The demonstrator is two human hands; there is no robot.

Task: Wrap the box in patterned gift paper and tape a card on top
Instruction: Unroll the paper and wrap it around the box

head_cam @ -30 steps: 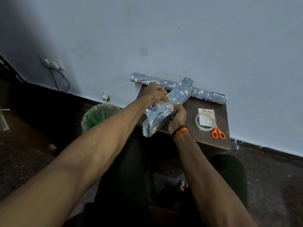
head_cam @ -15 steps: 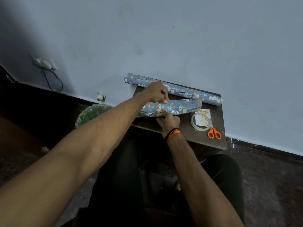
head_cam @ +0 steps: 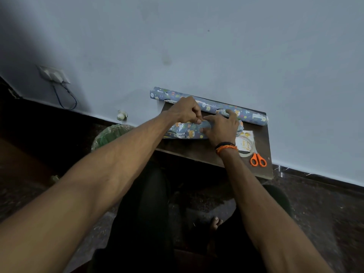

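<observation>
Two hands are working on the wrapped box (head_cam: 185,132), which is lying lengthwise on the small dark table (head_cam: 197,152), its patterned blue paper showing cartoon animals. The left hand (head_cam: 186,111) is sitting over the top edge of the box with its fingers curled in tight, pinching at the paper where the seam is running along the upper face. The right hand (head_cam: 221,128) is lying flat across the right half of the box, fingers spread and straight, pressing the paper down; its index finger is reaching toward the roll behind. An orange and black band (head_cam: 226,147) is circling the right wrist.

Just behind the box, against the pale wall, a roll of the same gift paper (head_cam: 246,114) is resting along the table's far edge, its left end overhanging the table. To the right of the box, a white card (head_cam: 248,134) with yellow print is lying under a ring of clear tape (head_cam: 245,146), and orange-handled scissors (head_cam: 258,160) are lying just beside them near the front right corner. Left of the table, on the dark floor, a bin lined with a green bag (head_cam: 110,136) is standing. A switch plate (head_cam: 53,74) with a dangling cable is sitting low on the wall
</observation>
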